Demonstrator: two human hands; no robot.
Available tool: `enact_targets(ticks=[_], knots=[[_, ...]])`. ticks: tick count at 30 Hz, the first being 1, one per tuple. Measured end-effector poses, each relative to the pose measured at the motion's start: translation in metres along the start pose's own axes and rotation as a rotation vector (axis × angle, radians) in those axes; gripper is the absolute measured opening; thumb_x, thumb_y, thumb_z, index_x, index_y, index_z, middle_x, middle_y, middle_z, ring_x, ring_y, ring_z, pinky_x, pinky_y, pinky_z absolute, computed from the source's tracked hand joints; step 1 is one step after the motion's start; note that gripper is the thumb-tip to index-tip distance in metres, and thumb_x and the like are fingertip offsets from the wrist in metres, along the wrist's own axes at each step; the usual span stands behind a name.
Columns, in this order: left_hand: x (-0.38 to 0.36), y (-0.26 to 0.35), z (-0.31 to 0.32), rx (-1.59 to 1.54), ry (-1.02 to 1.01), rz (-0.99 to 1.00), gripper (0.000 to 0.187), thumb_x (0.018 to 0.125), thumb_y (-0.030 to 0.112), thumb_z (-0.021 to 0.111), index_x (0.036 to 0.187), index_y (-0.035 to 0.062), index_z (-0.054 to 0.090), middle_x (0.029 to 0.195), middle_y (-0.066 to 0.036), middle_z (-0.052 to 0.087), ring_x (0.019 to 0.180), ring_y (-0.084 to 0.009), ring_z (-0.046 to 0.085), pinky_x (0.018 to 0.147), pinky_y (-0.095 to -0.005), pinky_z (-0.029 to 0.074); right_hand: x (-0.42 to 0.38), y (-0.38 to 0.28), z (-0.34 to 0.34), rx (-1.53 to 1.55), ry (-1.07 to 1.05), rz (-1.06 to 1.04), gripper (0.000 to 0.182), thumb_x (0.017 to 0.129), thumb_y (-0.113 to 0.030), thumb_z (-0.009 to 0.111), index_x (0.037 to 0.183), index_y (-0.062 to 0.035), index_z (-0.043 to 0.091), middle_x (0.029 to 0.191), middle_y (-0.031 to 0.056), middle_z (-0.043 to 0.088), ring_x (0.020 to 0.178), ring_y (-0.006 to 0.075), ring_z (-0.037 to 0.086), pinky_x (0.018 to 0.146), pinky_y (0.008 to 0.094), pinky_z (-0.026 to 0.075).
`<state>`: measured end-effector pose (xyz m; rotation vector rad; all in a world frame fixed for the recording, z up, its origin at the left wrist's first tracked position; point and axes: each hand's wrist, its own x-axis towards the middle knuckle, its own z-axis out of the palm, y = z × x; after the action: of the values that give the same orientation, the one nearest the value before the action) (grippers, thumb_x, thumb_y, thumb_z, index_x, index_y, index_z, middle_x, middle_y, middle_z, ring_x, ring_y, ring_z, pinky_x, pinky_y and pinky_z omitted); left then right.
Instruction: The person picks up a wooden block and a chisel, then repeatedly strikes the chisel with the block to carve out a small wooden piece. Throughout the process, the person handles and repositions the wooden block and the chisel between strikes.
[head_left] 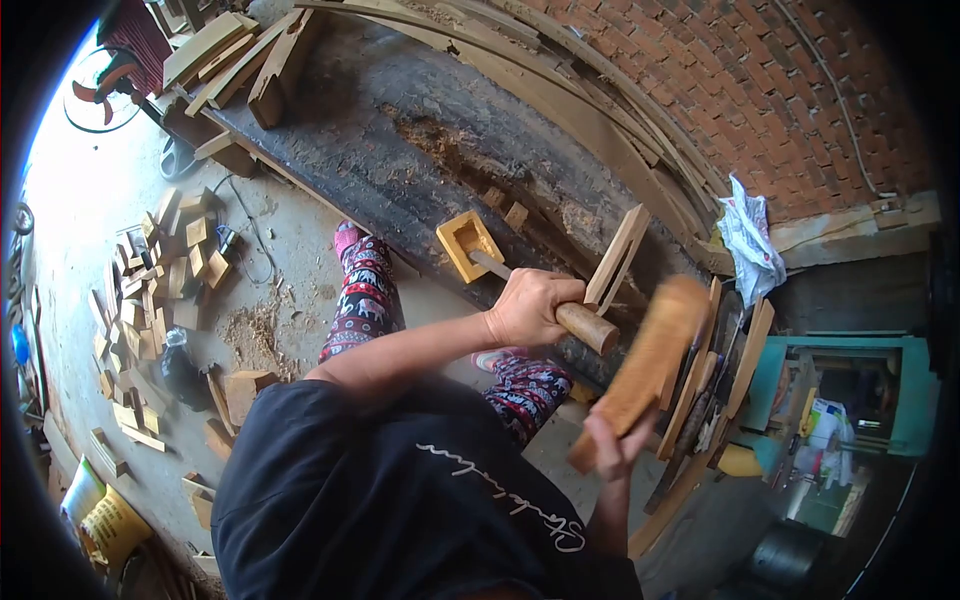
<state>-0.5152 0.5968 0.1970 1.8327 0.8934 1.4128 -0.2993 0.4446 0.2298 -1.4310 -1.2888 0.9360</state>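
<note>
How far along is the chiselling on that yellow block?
Done: the yellow block already has a rectangular recess cut in it. In hand: the left hand holds the chisel against the block, and the right hand holds the mallet, blurred. Left: unclear, since the recess depth cannot be seen.

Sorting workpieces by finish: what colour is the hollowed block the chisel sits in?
Yellow block, in the head view.
</note>
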Motion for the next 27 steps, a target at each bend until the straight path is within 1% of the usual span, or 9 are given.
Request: enact_targets(ticks=[3, 5, 6, 8, 9, 11, 14, 15, 27], knots=[[-0.004, 0.000, 0.003, 0.031, -0.089, -0.005, 0.019, 0.071, 0.018, 0.081, 0.074, 0.0075, 0.066, 0.067, -0.012, 0.063, 0.065, -0.0316, 0.065, 0.056, -0.0390, 0.049, 0.009, -0.042, 0.004, 0.251, 0.113, -0.277, 0.050, 0.077, -0.033, 0.066, 0.109, -0.0013, 0.045, 0.089, 0.0127, 0.052, 0.077, 0.0206, 0.055, 0.071, 0.0302, 0.048], [-0.007, -0.002, 0.006, 0.021, -0.104, -0.005, 0.021, 0.070, 0.018, 0.082, 0.073, 0.0074, 0.064, 0.066, -0.011, 0.062, 0.064, -0.0320, 0.064, 0.056, -0.0397, 0.049, 0.015, -0.049, 0.023, 0.357, 0.189, -0.416, 0.054, 0.077, -0.052, 0.062, 0.099, -0.0053, 0.046, 0.082, 0.0099, 0.049, 0.072, 0.0190, 0.053, 0.067, 0.0297, 0.047], [-0.008, -0.002, 0.006, 0.020, -0.103, -0.002, 0.021, 0.070, 0.018, 0.082, 0.073, 0.0074, 0.064, 0.066, -0.011, 0.062, 0.064, -0.0320, 0.064, 0.056, -0.0397, 0.049, 0.010, -0.027, 0.026, 0.377, 0.131, -0.395, 0.049, 0.078, -0.043, 0.067, 0.101, -0.0045, 0.047, 0.084, 0.0099, 0.050, 0.075, 0.0204, 0.055, 0.068, 0.0293, 0.047], [-0.007, -0.002, 0.002, -0.001, -0.108, -0.026, 0.020, 0.078, 0.024, 0.074, 0.076, 0.0089, 0.062, 0.070, -0.012, 0.062, 0.068, -0.0334, 0.064, 0.057, -0.0418, 0.049, 0.004, 0.009, 0.017, -0.305, -0.209, -0.268, 0.048, 0.079, -0.026, 0.069, 0.113, -0.0016, 0.045, 0.087, 0.0102, 0.051, 0.074, 0.0210, 0.056, 0.068, 0.0307, 0.048], [-0.009, -0.003, -0.002, 0.000, -0.109, -0.027, 0.020, 0.078, 0.024, 0.074, 0.076, 0.0089, 0.062, 0.070, -0.012, 0.062, 0.068, -0.0334, 0.064, 0.057, -0.0418, 0.049, -0.006, 0.015, 0.015, -0.304, -0.209, -0.268, 0.048, 0.079, -0.026, 0.069, 0.113, -0.0016, 0.045, 0.087, 0.0102, 0.051, 0.074, 0.0210, 0.056, 0.068, 0.0307, 0.048], [-0.004, -0.008, -0.013, 0.056, -0.139, 0.038, 0.020, 0.077, 0.024, 0.075, 0.076, 0.0095, 0.062, 0.070, -0.011, 0.063, 0.068, -0.0323, 0.064, 0.057, -0.0412, 0.049, -0.007, 0.007, 0.027, 0.119, -0.110, 0.099, 0.049, 0.081, -0.008, 0.060, 0.125, -0.0013, 0.039, 0.087, 0.0121, 0.057, 0.072, 0.0207, 0.059, 0.067, 0.0315, 0.050], [-0.005, -0.002, -0.016, 0.059, -0.111, 0.113, 0.019, 0.077, 0.024, 0.074, 0.076, 0.0100, 0.061, 0.071, -0.010, 0.063, 0.069, -0.0310, 0.065, 0.056, -0.0408, 0.050, -0.004, 0.002, 0.022, 0.121, -0.033, -0.072, 0.051, 0.084, -0.019, 0.058, 0.126, -0.0001, 0.035, 0.082, 0.0142, 0.055, 0.065, 0.0200, 0.057, 0.062, 0.0314, 0.050], [-0.004, 0.002, -0.015, 0.045, -0.106, 0.142, 0.019, 0.078, 0.024, 0.074, 0.075, 0.0103, 0.061, 0.069, -0.009, 0.062, 0.067, -0.0311, 0.065, 0.056, -0.0412, 0.049, -0.002, -0.003, 0.023, 0.131, -0.001, -0.072, 0.072, 0.082, -0.019, 0.058, 0.139, 0.0037, 0.020, 0.078, 0.0144, 0.054, 0.065, 0.0199, 0.056, 0.063, 0.0323, 0.049], [-0.007, -0.003, -0.007, 0.033, -0.057, 0.148, 0.025, 0.076, 0.024, 0.079, 0.070, 0.0097, 0.060, 0.061, -0.008, 0.058, 0.058, -0.0307, 0.061, 0.050, -0.0407, 0.044, -0.003, -0.017, 0.027, 0.048, -0.022, -0.115, 0.078, 0.083, -0.027, 0.059, 0.140, 0.0058, 0.019, 0.080, 0.0158, 0.053, 0.067, 0.0220, 0.056, 0.063, 0.0339, 0.049]])
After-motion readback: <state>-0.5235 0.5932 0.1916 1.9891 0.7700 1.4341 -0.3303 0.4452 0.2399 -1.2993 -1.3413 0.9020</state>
